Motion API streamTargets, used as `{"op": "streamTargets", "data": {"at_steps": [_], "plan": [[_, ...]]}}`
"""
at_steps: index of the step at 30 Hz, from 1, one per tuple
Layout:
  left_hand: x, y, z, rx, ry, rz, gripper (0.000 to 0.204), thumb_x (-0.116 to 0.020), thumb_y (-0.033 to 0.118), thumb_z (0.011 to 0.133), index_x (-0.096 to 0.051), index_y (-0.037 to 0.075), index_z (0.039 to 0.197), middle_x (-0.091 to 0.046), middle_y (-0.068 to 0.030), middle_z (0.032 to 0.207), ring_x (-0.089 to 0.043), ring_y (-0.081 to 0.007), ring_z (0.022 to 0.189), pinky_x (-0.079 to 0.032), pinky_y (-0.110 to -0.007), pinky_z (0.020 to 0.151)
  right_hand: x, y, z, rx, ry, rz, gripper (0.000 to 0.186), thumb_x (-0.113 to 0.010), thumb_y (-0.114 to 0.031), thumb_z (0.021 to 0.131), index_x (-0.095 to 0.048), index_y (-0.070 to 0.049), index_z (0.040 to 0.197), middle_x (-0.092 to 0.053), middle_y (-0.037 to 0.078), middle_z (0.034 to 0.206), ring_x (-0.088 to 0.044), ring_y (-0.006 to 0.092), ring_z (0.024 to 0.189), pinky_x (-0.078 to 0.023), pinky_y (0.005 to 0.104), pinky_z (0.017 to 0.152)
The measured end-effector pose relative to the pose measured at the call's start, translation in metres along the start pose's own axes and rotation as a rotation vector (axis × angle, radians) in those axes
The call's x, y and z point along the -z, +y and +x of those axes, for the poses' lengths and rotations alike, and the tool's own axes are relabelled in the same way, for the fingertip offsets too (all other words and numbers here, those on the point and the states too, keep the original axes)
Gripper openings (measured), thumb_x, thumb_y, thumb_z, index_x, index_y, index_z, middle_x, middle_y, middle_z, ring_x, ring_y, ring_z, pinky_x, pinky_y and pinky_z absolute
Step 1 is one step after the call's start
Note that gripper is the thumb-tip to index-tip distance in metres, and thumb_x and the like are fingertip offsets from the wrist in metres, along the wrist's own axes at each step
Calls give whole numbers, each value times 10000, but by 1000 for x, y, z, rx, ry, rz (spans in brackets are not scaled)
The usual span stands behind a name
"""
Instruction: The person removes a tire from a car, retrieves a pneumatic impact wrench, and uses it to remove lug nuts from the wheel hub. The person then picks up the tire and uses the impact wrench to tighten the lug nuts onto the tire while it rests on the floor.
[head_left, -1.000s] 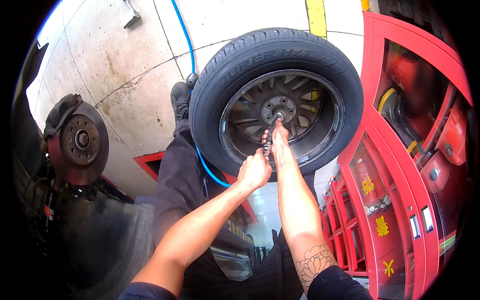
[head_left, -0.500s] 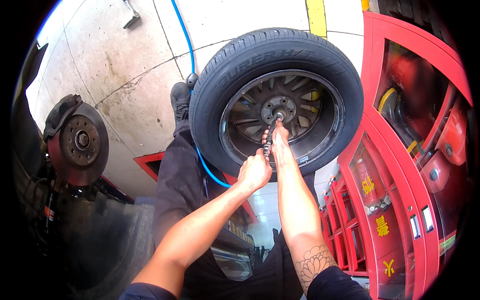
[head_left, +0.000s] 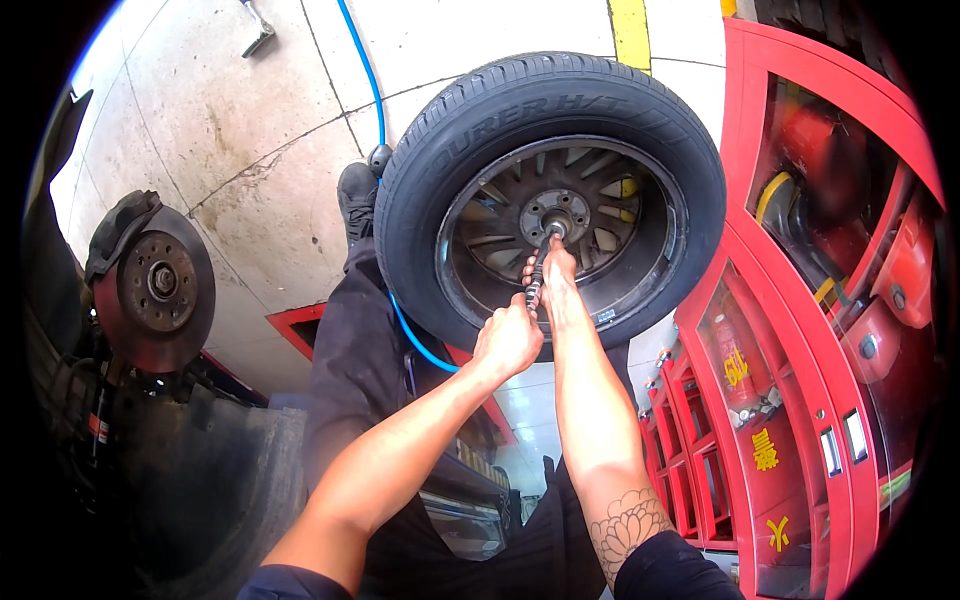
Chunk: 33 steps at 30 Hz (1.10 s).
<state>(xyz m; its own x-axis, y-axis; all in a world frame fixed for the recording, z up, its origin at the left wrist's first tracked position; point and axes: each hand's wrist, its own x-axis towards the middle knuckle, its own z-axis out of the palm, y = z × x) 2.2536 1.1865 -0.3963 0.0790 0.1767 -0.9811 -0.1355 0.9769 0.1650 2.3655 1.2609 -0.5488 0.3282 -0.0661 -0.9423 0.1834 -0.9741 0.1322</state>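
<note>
At the wheel (head_left: pixel 550 204), one slim tool (head_left: pixel 537 277): my left hand (head_left: pixel 508 338) wraps its rear, my right hand (head_left: pixel 559 270) grips its front, both best kept steady and straight.

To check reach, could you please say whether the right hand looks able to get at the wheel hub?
Probably yes: the right hand, on the tool, is near the wheel hub, the open rim leaving room.

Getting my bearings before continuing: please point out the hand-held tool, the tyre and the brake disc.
Hand-held tool (head_left: pixel 536 288): head view, exposed banded part of its shaft.
Tyre (head_left: pixel 410 225): head view, left part of its sidewall.
Brake disc (head_left: pixel 161 303): head view, its holed central face.
</note>
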Motion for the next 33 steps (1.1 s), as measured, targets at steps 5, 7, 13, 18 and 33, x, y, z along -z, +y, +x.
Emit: {"op": "streamTargets", "data": {"at_steps": [5,7,13,18,33], "plan": [[3,7,0,-17,20,22,356,-453,196,999,-549,-72,1213,-671,-367,1069,-644,-523,1070,-493,-586,947,-3,-5,-3,-22,-9,48,565,-408,-531,1074,-502,6,929,-536,89,660,-528,215,473,-441,362,408],[6,13,0,-22,23,29,361,-455,191,987,-548,-85,1201,-667,-374,1074,-639,-526,1075,-489,-590,955,-3,-8,2,-25,-25,55,565,-403,-531,1075,-498,3,918,-529,88,643,-523,215,471,-440,362,409],[11,22,3,-16,21,31,359,-458,189,1005,-575,-79,1213,-674,-365,1074,-652,-519,1062,-497,-576,937,-3,-14,3,-77,-37,106,557,-393,-523,1079,-495,-12,881,-523,86,626,-509,211,464,-432,354,409],[14,27,3,-29,39,52,368,-456,194,1003,-577,-84,1213,-673,-367,1076,-648,-521,1064,-494,-575,944,-6,-15,3,-81,-36,181,563,-383,-514,1084,-496,-17,845,-515,78,610,-507,204,466,-423,347,407],[30,40,7,-46,112,75,370,-483,209,991,-621,-77,1180,-676,-358,1088,-643,-515,1078,-492,-575,946,-14,-20,-2,-193,-97,332,646,-306,-579,1073,-499,-36,781,-496,69,576,-472,206,475,-430,332,461]]}}
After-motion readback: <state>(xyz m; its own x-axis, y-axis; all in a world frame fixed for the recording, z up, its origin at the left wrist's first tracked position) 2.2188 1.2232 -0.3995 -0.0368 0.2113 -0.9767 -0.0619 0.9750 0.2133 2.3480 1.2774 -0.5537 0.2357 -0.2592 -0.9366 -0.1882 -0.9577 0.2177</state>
